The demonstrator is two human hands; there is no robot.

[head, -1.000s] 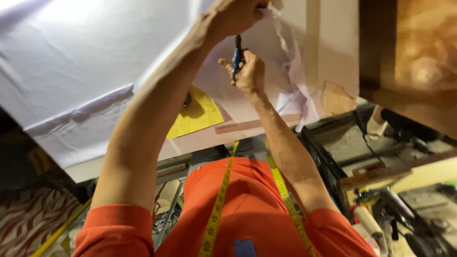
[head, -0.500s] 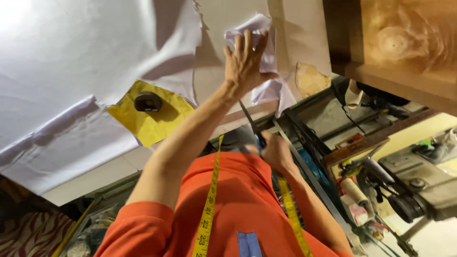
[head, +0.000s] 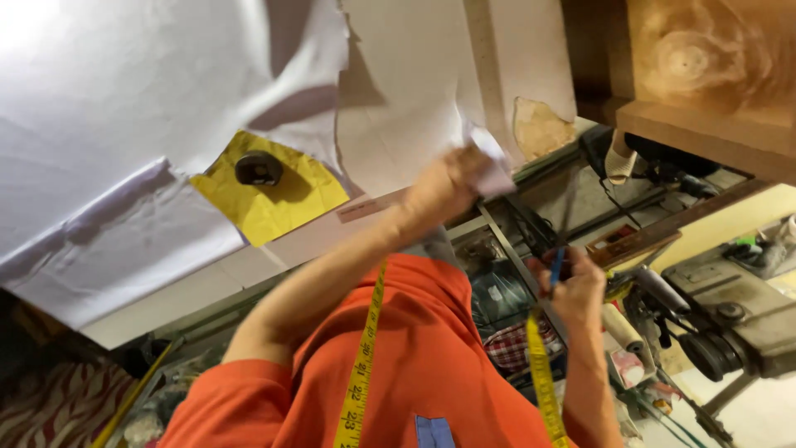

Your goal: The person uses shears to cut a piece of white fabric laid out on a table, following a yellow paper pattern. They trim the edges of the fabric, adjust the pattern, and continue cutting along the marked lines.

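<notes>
The left hand (head: 444, 184) is clenched on a crumpled scrap of white paper (head: 491, 166), pulled from the big white sheet (head: 149, 91) on the table (head: 166, 303). The right hand (head: 572, 286), lower right, is closed around a blue pen (head: 556, 267). Left of them, 1 yellow sheet (head: 274, 203) carries a black round weight (head: 259, 168). A yellow tape (head: 361, 373) hangs over the orange shirt (head: 423, 365).
</notes>
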